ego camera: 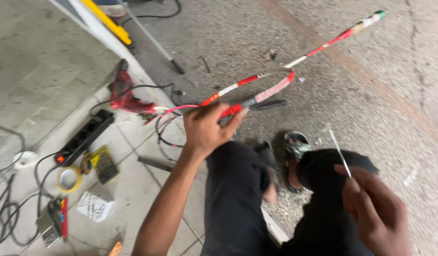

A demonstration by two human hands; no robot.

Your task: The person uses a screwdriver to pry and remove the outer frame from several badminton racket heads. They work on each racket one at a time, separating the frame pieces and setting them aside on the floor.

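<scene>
While the person is seated with both knees drawn up in dark trousers (238,199), the right hand (375,208) is seen nearest the camera, at lower right. Its fingers (356,189) are closed in a pinch on the lower end of a thin white string (339,152), which rises up and to the left from the fingertips.

Further out, the left hand (207,130) is closed round the frame of a red-and-white badminton racket (271,80); thumb and fingers are wrapped on the rim near the middle of the view. From that grip the racket runs up and to the right, ending at a green tip near the top edge. The string is held well apart from the racket, to its right and below.

2 sandalled feet (295,156) are noted on the rough concrete beyond the knees.

On the tiled step to the left, no containers are seen; a yellow tape roll (68,179), a black power strip (84,137) and a red heat gun (126,95) are recorded, with black cables around them.
</scene>
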